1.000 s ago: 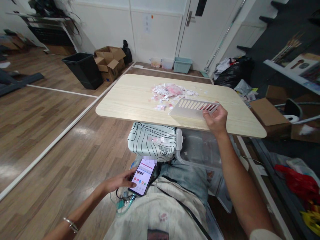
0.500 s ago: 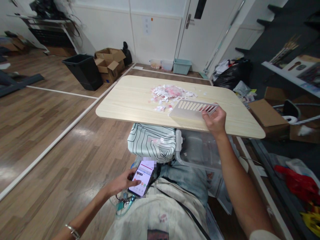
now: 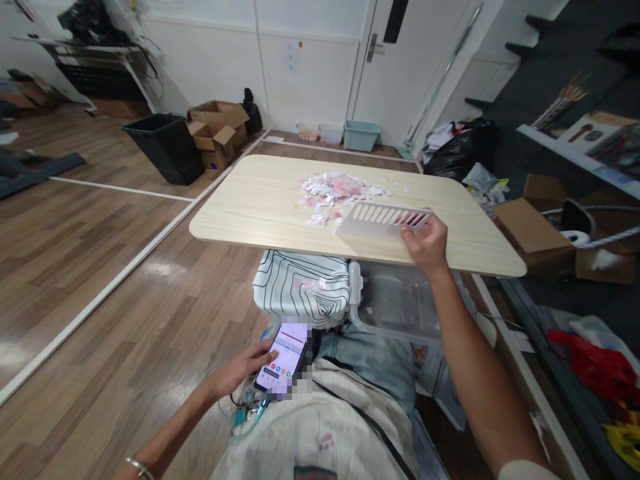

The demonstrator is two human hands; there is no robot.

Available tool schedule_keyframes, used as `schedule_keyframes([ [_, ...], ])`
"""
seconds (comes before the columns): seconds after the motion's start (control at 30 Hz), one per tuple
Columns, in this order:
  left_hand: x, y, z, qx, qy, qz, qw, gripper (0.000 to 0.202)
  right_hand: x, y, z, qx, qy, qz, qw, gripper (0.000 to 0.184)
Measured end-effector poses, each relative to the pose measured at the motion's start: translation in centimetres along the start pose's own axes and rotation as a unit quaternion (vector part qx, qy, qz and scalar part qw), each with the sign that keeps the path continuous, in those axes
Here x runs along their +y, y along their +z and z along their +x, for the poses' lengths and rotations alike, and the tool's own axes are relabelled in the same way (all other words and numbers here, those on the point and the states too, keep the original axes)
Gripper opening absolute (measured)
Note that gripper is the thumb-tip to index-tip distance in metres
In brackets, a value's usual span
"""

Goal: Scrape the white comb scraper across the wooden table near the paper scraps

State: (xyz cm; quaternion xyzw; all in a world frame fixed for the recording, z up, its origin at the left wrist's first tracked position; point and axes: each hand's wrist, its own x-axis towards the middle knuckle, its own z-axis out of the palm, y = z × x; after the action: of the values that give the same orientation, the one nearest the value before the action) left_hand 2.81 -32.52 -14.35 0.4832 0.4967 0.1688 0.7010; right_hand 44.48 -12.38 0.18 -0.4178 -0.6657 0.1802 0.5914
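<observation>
My right hand (image 3: 424,243) grips one end of a white slotted plastic panel (image 3: 377,220) that rests on the light wooden table (image 3: 260,207). The panel's far edge lies against a heap of white and pink paper scraps (image 3: 340,189) in the middle of the tabletop. My left hand (image 3: 243,369) holds a lit smartphone (image 3: 281,363) on my lap, thumb over the screen. A bunch of keys (image 3: 245,407) hangs just below the phone.
Under the table sit a clear plastic bin (image 3: 400,303) and a patterned cushion (image 3: 303,287). A black bin (image 3: 167,147) and open cardboard boxes (image 3: 217,130) stand on the wooden floor at the left. Boxes, bags and a shelf crowd the right side.
My left thumb has shifted slightly on the phone. The right hand and the panel have stayed put on the table; the view drifted a little.
</observation>
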Motion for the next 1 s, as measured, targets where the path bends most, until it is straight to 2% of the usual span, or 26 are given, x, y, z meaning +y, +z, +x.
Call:
schedule_keyframes([
  [0.1, 0.5, 0.6, 0.2, -0.029, 0.005, 0.003, 1.000, 0.070, -0.2, 0.0, 0.0, 0.002, -0.003, -0.002, 1.000, 0.031],
  [0.23, 0.5, 1.0, 0.2, -0.013, 0.014, 0.016, 1.000, 0.065, -0.5, 0.1, 0.0, 0.001, 0.009, 0.001, 1.000, 0.032],
  [0.33, 0.6, 0.9, 0.0, -0.006, 0.002, -0.020, 1.000, 0.061, -0.7, 0.1, 0.1, 0.001, 0.021, 0.000, 1.000, 0.035],
  [0.5, 0.9, 0.5, -0.3, 0.002, -0.002, -0.019, 1.000, 0.062, -0.8, 0.2, 0.1, 0.007, 0.021, -0.006, 1.000, 0.035],
  [0.73, -0.4, 0.1, 0.1, 0.033, 0.037, -0.013, 0.999, 0.068, -0.7, 0.2, 0.1, 0.006, 0.021, 0.007, 1.000, 0.033],
  [1.0, -1.4, -0.4, 0.0, 0.040, 0.024, -0.038, 0.998, 0.081, -1.3, -0.2, -0.2, -0.021, 0.039, 0.021, 0.999, 0.027],
])
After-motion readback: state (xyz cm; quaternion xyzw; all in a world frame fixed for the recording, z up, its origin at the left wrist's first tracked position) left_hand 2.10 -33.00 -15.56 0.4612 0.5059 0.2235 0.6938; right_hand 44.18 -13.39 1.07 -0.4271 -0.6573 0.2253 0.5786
